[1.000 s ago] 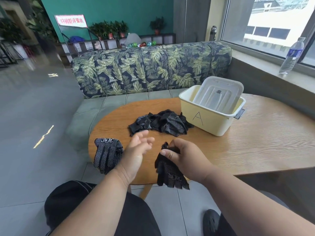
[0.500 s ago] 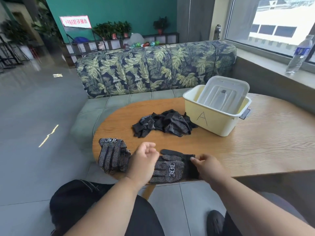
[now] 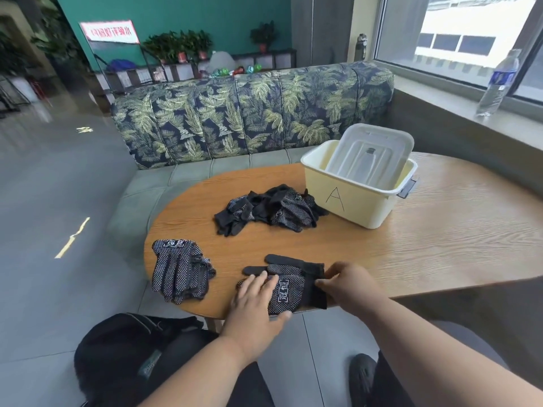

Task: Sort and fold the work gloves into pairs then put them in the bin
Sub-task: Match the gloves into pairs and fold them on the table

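L hand (image 3: 258,301) lies flat, fingers straight, pressing glove (image 3: 289,286) at near edge of table (image 3: 440,236). R hand (image 3: 349,284) pinches glove cuff. Folded pair (image 3: 179,268) sits left; glove pile (image 3: 270,208) lies beside bin (image 3: 352,198), marked A.

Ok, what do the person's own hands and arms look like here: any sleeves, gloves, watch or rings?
Both forearms are bare as far as the frame shows, with no sleeves in view. The left hand and right hand wear no gloves, and no watch, ring or bracelet is visible on either.
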Demonstrator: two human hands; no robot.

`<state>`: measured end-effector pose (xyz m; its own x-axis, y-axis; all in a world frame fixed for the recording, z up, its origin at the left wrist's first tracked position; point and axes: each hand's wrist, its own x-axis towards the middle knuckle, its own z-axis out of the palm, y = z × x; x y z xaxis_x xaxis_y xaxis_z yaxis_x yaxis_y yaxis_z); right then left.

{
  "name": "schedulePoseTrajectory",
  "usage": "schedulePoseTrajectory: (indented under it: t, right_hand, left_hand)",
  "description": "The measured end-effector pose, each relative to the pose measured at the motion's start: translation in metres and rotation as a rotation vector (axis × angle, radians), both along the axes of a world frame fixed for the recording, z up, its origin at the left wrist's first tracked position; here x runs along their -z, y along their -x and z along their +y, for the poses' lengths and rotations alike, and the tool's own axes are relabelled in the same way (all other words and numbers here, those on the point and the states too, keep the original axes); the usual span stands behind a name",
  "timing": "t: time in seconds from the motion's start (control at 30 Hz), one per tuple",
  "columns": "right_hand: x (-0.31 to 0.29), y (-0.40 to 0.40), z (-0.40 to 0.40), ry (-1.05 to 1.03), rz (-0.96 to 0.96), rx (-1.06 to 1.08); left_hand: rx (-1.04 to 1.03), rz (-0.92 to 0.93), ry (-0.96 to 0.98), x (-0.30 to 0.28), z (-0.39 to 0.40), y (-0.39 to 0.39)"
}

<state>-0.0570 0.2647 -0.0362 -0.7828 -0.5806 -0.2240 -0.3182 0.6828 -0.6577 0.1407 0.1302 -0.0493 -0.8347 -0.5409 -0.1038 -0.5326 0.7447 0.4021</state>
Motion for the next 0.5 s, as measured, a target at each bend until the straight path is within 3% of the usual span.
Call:
schedulePoseTrajectory:
  t: [0.23,0.33,0.5]
  right_hand:
    - [-0.013,-0.010,-0.003,-0.134,0.340,-0.099]
    - [-0.021,-0.017,-0.004,0.047,0.359,-0.154]
    - [-0.043,-0.023,-0.023,0.373,0.170,-0.222]
  left_hand:
    - [0.026,0.002,0.127,0.007,-0.001,0.000]
    - [0.005,0.082,0.080,0.008,-0.004,0.001]
    - [-0.034,0.309,0.013,0.007,-0.012,0.001]
